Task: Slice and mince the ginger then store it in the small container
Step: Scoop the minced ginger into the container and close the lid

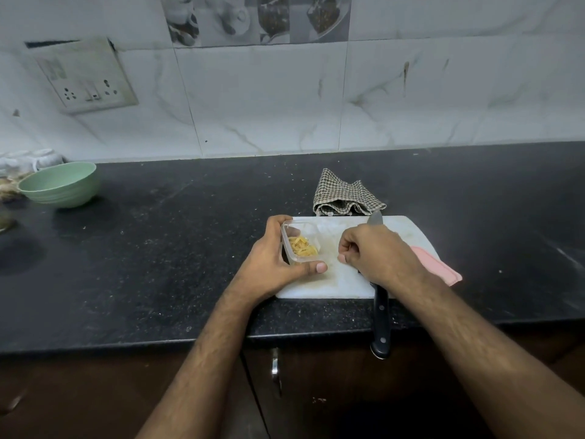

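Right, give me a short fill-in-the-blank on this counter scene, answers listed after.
1. The ginger lies inside the clear small ____.
2. The left hand holds it on the white cutting ____.
3. The knife has a ____ handle that juts over the counter edge.
4. The bowl at far left is ____.

Answers: container, board, black, green

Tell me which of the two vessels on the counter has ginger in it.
The small clear container on the cutting board, gripped by the left hand, holds the ginger. The green bowl stands far left, contents unseen.
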Available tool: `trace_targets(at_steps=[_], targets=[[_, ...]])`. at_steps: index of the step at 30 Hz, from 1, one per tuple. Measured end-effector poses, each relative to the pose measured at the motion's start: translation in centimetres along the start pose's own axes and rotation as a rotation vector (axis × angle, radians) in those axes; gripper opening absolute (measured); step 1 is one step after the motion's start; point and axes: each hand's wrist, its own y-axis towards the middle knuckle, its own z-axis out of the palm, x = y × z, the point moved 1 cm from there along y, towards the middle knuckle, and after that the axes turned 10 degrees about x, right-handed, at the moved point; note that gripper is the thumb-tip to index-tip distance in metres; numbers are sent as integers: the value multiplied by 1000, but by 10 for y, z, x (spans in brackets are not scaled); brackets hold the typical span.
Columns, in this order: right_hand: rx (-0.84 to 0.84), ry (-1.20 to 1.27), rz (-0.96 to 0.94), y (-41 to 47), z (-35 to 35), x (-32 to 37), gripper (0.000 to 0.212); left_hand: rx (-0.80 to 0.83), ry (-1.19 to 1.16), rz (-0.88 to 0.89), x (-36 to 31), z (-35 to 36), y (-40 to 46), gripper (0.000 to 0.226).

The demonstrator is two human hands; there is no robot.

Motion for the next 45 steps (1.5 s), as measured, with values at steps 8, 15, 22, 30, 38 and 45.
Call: trace_targets(at_steps=[8, 15, 22, 30, 38, 45], targets=[[140, -205, -17, 6, -6, 10, 16, 15, 87, 51, -3, 2, 0, 110], [-150, -108, 95, 1, -35, -27, 15, -27, 414, 182, -11, 10, 1, 103], [-198, -89, 159, -9, -32, -54, 35, -26, 444, 197, -12, 14, 1, 102], [-180, -1, 144, -36, -26, -39, 16, -7, 481, 171, -15, 16, 2, 105], [-204, 103, 117, -78, -11, -14, 13, 7, 497, 143, -10, 16, -1, 109], [42, 75, 243, -88, 5, 4, 71, 0, 584, 131, -12, 24, 1, 118]])
